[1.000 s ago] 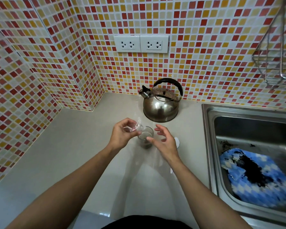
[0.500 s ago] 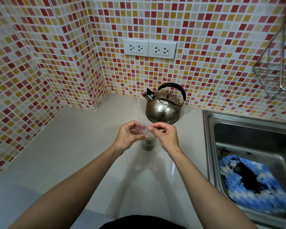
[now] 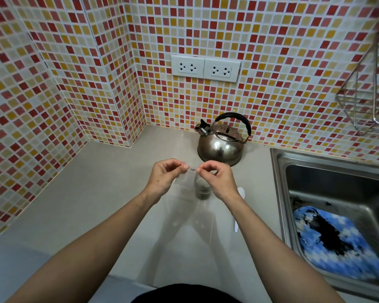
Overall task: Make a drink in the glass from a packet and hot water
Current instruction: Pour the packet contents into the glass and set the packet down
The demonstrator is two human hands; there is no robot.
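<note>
A small clear glass (image 3: 202, 189) with dark powder at its bottom stands on the grey counter (image 3: 96, 193). Just above it hangs a clear plastic packet (image 3: 185, 180), pinched at its top edge by both hands. My left hand (image 3: 165, 177) grips the packet's left corner and my right hand (image 3: 217, 179) grips the right corner, fingertips nearly touching. The packet partly covers the glass. A steel kettle (image 3: 220, 147) with a black handle stands behind the glass near the wall.
A white spoon (image 3: 239, 206) lies on the counter right of the glass, partly under my right forearm. The steel sink (image 3: 280, 171) at the right holds a blue cloth (image 3: 333, 239) with dark grounds. A wire rack (image 3: 368, 106) hangs upper right.
My right hand rose from the glass rim and took the packet's top edge. Both hands lifted the packet and now hold it between them over the glass.
</note>
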